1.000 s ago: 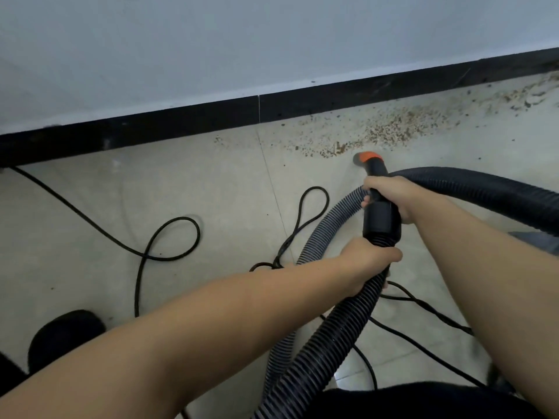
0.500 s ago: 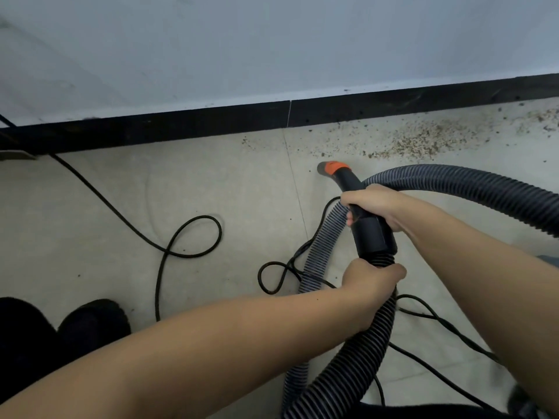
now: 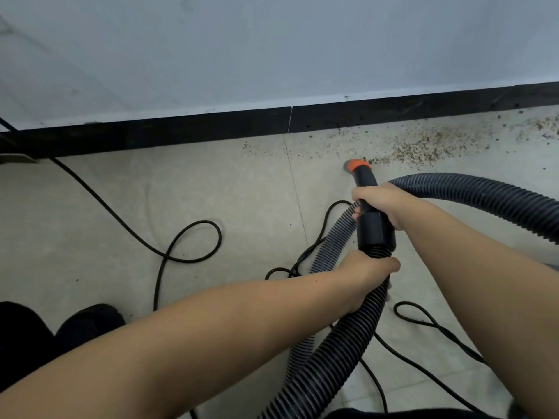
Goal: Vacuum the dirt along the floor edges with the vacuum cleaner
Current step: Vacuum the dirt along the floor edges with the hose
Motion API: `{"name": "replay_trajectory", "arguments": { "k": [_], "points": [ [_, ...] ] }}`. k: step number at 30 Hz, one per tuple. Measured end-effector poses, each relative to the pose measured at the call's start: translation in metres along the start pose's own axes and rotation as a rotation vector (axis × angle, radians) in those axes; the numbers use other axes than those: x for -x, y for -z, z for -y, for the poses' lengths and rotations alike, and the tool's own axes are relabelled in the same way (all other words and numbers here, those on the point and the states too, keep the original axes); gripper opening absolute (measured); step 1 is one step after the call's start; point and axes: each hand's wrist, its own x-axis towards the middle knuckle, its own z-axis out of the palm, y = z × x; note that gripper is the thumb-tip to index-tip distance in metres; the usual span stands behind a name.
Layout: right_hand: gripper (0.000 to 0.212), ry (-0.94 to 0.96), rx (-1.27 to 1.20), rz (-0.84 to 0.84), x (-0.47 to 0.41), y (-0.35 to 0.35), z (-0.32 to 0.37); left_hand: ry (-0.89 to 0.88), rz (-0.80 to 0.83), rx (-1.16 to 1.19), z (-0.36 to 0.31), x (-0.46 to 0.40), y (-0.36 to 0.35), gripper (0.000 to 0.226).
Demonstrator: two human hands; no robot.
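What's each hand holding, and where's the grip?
Right hand grips the vacuum nozzle on its black tube behind the orange tip. Left hand grips the ribbed hose just below the cuff.

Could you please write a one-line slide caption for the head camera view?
Both hands hold the vacuum hose, its orange-tipped nozzle meeting dirt beside the black baseboard.

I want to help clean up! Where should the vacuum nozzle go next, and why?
Probably slide the nozzle a little to the right along the baseboard. Its orange tip sits at the left end of the crumbs, which stretch rightward. Both the left hand and right hand grip it.
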Motion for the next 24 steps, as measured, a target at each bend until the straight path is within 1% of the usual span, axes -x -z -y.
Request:
{"name": "replay_trajectory", "arguments": {
  "k": [5,8,11,13,17,24],
  "points": [
    [0.022,-0.021,-0.081,-0.086,-0.01,0.023,-0.014,-0.006,-0.005,-0.04,-0.002,-0.012,-0.014,0.016],
    [0.022,-0.011,-0.066,-0.105,-0.014,0.026,-0.011,-0.025,-0.006,-0.03,-0.005,-0.016,-0.017,0.012],
    [0.023,0.019,-0.057,-0.101,-0.016,0.021,-0.005,-0.049,-0.032,-0.02,-0.007,-0.016,-0.014,0.013],
    [0.021,0.041,-0.034,-0.076,-0.015,0.012,-0.002,-0.056,-0.059,-0.002,-0.005,-0.015,-0.009,0.015],
    [0.013,0.068,0.002,0.019,-0.007,-0.014,0.002,-0.046,-0.11,0.043,0.007,-0.006,0.003,0.011],
    [0.018,0.108,0.125,0.187,0.004,-0.048,0.015,-0.086,-0.226,0.141,0.017,0.006,0.008,0.014]
  ]
}}
